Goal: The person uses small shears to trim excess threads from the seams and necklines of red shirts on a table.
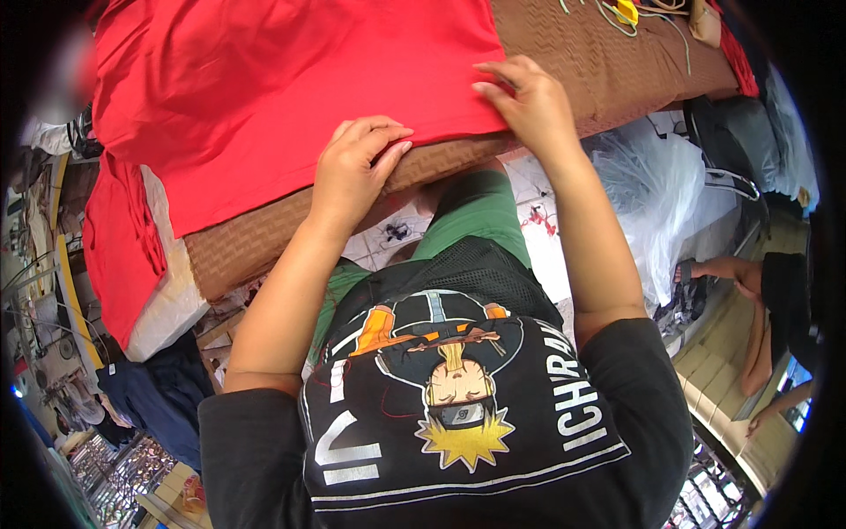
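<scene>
A red garment (291, 115) lies spread over a brown patterned cloth (247, 256) on the table before me. My left hand (357, 163) rests on its near edge, fingers bent, with a small gap between thumb and forefinger; nothing shows in that gap. Over the garment's right corner is my right hand (524, 97), its thumb and fingers apart and holding nothing. The garment is wrinkled toward the far left and smoother along the near hem. A red sleeve-like piece (123, 247) hangs down at the table's left end.
Cords with a small yellow item (627, 11) lie at the table's far right. Clear plastic bags (652, 194) bulge beside the right end. Dark blue cloth (159, 397) hangs at lower left. Another person's arm (756, 339) shows at the right.
</scene>
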Available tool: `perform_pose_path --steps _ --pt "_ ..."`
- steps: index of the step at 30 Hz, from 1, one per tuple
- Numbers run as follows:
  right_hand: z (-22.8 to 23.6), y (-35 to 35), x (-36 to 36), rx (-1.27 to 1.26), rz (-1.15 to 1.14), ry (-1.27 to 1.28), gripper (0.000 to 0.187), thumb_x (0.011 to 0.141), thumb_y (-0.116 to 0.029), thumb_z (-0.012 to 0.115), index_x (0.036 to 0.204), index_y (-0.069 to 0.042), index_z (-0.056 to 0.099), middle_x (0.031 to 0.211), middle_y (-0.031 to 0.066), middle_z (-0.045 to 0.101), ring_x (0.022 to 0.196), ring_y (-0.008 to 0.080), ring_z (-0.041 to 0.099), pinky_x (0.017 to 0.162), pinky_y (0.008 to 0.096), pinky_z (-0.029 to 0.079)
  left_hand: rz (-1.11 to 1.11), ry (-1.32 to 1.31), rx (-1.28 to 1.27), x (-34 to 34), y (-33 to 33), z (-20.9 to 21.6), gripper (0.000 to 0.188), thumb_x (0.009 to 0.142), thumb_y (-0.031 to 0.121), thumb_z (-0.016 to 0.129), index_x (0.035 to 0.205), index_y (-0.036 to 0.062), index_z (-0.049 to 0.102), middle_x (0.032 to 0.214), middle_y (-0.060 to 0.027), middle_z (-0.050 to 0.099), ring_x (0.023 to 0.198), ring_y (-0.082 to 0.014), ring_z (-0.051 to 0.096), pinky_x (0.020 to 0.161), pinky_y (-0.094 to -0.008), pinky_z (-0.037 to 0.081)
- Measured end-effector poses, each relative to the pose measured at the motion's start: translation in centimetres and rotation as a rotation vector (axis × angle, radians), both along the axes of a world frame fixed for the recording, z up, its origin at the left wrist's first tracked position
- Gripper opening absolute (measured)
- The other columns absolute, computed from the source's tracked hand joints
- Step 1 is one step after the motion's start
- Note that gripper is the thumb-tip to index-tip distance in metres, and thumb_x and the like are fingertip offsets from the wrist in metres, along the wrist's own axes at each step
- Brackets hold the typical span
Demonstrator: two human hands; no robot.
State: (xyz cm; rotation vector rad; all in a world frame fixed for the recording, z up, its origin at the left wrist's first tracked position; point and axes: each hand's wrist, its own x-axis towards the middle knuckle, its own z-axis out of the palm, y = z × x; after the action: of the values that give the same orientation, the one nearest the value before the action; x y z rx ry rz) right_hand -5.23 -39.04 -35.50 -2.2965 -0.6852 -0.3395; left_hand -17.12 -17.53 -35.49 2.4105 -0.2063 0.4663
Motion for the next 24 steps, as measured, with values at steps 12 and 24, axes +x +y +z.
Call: perform_pose_path --steps 12,24 --pt "4.8 -5.7 -1.5 0.071 0.208 0.296 0.017 0.089 -0.015 0.063 0.092 0.002 0.062 0.088 0.013 0.063 0.077 0.0221 0.06 0.072 0.0326 0.048 0.011 -0.04 0.003 -0.1 0.0 -0.6 0.013 0.078 0.009 0.072 0.091 0.0074 0.073 0.096 -0.0055 0.068 0.091 -0.0231 0.063 0.08 -0.0327 0.051" --pt "12.9 -5.1 -6.6 -0.009 0.639 0.411 0.014 0.073 0.008 0.066 0.084 0.002 0.061 0.081 0.0083 0.061 0.075 0.0222 0.062 0.067 0.0308 0.049 0.276 -0.404 -0.208 0.1 8.6 5.6 0.014 0.094 0.009 0.06 0.101 0.0007 0.068 0.111 -0.0079 0.067 0.105 -0.0165 0.06 0.094 -0.0301 0.046"
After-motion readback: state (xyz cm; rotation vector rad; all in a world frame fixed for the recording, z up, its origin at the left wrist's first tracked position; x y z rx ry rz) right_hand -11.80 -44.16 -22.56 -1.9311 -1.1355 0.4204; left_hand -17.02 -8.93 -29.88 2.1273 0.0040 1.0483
